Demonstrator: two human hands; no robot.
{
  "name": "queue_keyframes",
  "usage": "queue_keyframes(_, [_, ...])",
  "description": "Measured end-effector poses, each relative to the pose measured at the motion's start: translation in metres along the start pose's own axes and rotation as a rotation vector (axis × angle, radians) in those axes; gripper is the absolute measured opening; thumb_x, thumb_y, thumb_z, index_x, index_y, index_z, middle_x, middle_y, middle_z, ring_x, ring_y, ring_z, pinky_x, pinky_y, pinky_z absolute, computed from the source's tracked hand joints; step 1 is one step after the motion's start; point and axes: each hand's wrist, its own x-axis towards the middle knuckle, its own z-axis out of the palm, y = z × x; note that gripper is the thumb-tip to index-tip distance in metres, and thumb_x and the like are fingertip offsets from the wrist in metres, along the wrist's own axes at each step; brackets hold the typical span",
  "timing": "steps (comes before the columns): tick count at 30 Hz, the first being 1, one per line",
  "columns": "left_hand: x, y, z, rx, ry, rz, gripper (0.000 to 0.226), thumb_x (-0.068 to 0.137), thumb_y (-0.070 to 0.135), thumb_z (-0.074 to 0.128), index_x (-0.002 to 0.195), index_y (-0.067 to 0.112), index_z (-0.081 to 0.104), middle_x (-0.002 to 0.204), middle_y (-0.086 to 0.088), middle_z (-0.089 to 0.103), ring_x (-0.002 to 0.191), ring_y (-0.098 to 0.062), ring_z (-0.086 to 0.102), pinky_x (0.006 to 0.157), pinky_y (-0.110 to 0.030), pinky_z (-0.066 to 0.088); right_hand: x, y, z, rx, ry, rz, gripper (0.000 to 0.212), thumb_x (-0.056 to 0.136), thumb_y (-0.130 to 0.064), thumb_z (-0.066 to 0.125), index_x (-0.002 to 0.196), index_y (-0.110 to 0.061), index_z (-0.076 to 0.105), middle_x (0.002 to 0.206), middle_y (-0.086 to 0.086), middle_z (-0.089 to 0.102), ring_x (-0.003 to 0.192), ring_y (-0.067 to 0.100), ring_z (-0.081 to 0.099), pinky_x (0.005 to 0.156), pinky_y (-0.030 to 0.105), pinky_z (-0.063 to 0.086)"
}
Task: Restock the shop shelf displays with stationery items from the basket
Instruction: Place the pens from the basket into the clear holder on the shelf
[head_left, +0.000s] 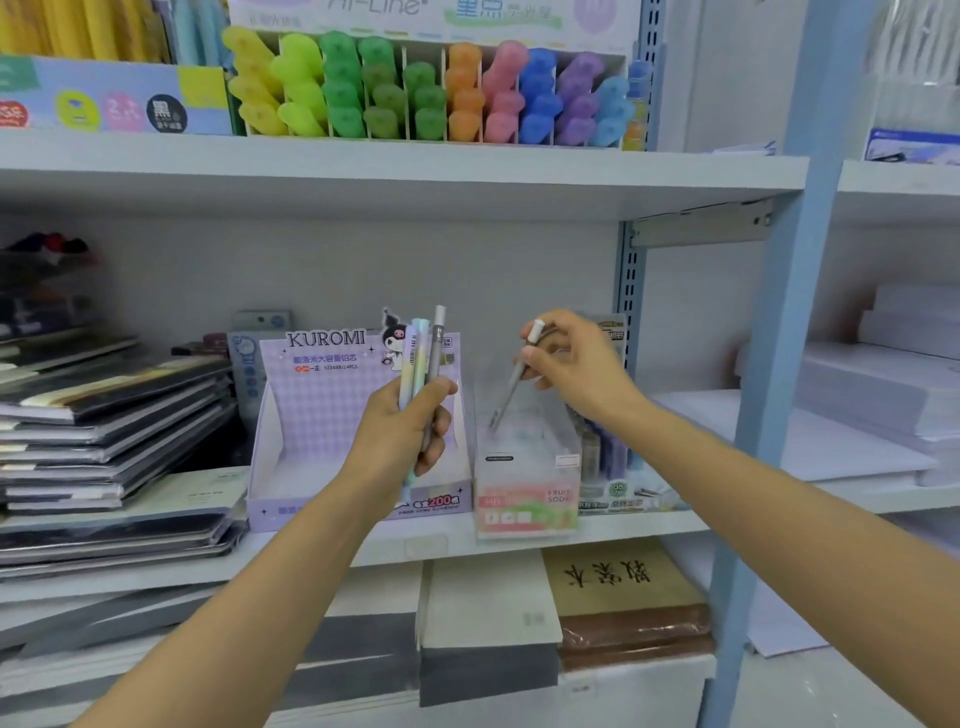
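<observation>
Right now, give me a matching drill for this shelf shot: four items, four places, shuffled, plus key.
Items
1. single grey pen
2. bundle of pens
3. highlighters
4. notebook stack

Places
A. on the upper shelf
B. left end of the middle shelf
C. in the right hand, tip down at the clear box
D. in the left hand, in front of the Kuromi box

Pairs: 1-C, 2-D, 3-A, 4-B
</observation>
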Motion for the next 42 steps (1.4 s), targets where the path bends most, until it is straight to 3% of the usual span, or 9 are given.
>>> queue_keyframes(6, [0.011, -0.002, -0.001, 0.033, -0.028, -0.034, 0.027, 0.097, 0.026, 0.056, 0.107, 0.003, 0.062, 0.057, 0.000, 0.052, 0.039, -0.012, 0.039, 0.036, -0.020, 0.029, 0.013, 0.011, 0.017, -0.111, -0.084, -0.005, 0.008, 0.091, -0.002, 0.060, 0.093, -0.009, 0.057, 0.097, 0.016, 0.068, 0.082, 0.026, 0.070, 0.066, 0.030, 0.059])
queue_keyframes(14, [0.019, 0.000, 0.000, 0.064, -0.066, -0.029, 0.040, 0.095, 0.027, 0.058, 0.114, -0.008, 0.055, 0.055, 0.002, 0.052, 0.038, -0.011, 0.040, 0.035, -0.021, 0.031, 0.024, 0.011, 0.018, -0.215, -0.236, -0.033, 0.007, 0.092, -0.006, 0.061, 0.091, -0.010, 0.056, 0.094, 0.012, 0.070, 0.080, 0.019, 0.072, 0.064, 0.031, 0.060])
queue_keyframes(27, [0.021, -0.008, 0.000, 0.059, -0.081, -0.066, 0.039, 0.094, 0.029, 0.059, 0.111, -0.006, 0.058, 0.055, 0.003, 0.054, 0.038, -0.010, 0.042, 0.035, -0.018, 0.033, 0.031, 0.014, 0.025, -0.298, -0.256, -0.034, 0.009, 0.092, -0.005, 0.060, 0.101, -0.005, 0.056, 0.088, 0.014, 0.070, 0.078, 0.022, 0.071, 0.067, 0.037, 0.061])
queue_keyframes(30, [0.020, -0.009, -0.002, 0.055, -0.086, -0.066, 0.039, 0.094, 0.029, 0.059, 0.113, -0.004, 0.058, 0.054, 0.003, 0.054, 0.037, -0.010, 0.042, 0.035, -0.018, 0.032, 0.031, 0.018, 0.030, -0.358, -0.205, -0.076, 0.026, 0.092, -0.006, 0.061, 0.112, -0.012, 0.046, 0.081, 0.011, 0.069, 0.071, 0.019, 0.070, 0.071, 0.042, 0.059])
queue_keyframes(32, [0.019, -0.009, -0.006, 0.052, -0.089, -0.063, 0.039, 0.093, 0.030, 0.060, 0.114, -0.003, 0.059, 0.055, 0.003, 0.054, 0.038, -0.011, 0.042, 0.034, -0.020, 0.032, 0.032, 0.021, 0.033, -0.400, -0.128, -0.139, 0.029, 0.089, -0.009, 0.066, 0.109, -0.015, 0.045, 0.077, 0.004, 0.068, 0.068, 0.016, 0.068, 0.072, 0.044, 0.057])
queue_keyframes(37, [0.015, -0.008, -0.016, 0.062, -0.087, -0.051, 0.044, 0.093, 0.032, 0.061, 0.115, -0.006, 0.056, 0.056, 0.002, 0.054, 0.038, -0.011, 0.042, 0.035, -0.020, 0.032, 0.035, 0.021, 0.036, -0.548, -0.057, -0.180, 0.010, 0.089, -0.019, 0.067, 0.098, -0.015, 0.068, 0.085, 0.000, 0.071, 0.076, 0.018, 0.067, 0.077, 0.040, 0.056])
queue_keyframes(40, [0.012, -0.006, -0.017, 0.053, -0.101, -0.045, 0.041, 0.091, 0.033, 0.061, 0.114, -0.002, 0.059, 0.057, 0.002, 0.054, 0.038, -0.011, 0.042, 0.035, -0.020, 0.033, 0.034, 0.017, 0.032, -0.594, -0.062, -0.195, 0.018, 0.092, -0.022, 0.063, 0.102, -0.012, 0.074, 0.089, 0.005, 0.069, 0.077, 0.015, 0.059, 0.079, 0.035, 0.051])
queue_keyframes(42, [0.011, -0.004, -0.016, 0.040, -0.119, -0.036, 0.038, 0.090, 0.034, 0.062, 0.111, 0.002, 0.062, 0.058, 0.001, 0.054, 0.038, -0.012, 0.041, 0.035, -0.021, 0.032, 0.031, 0.009, 0.029, -0.469, -0.009, -0.197, 0.020, 0.094, -0.022, 0.061, 0.106, -0.010, 0.072, 0.092, 0.006, 0.066, 0.079, 0.014, 0.055, 0.077, 0.030, 0.048])
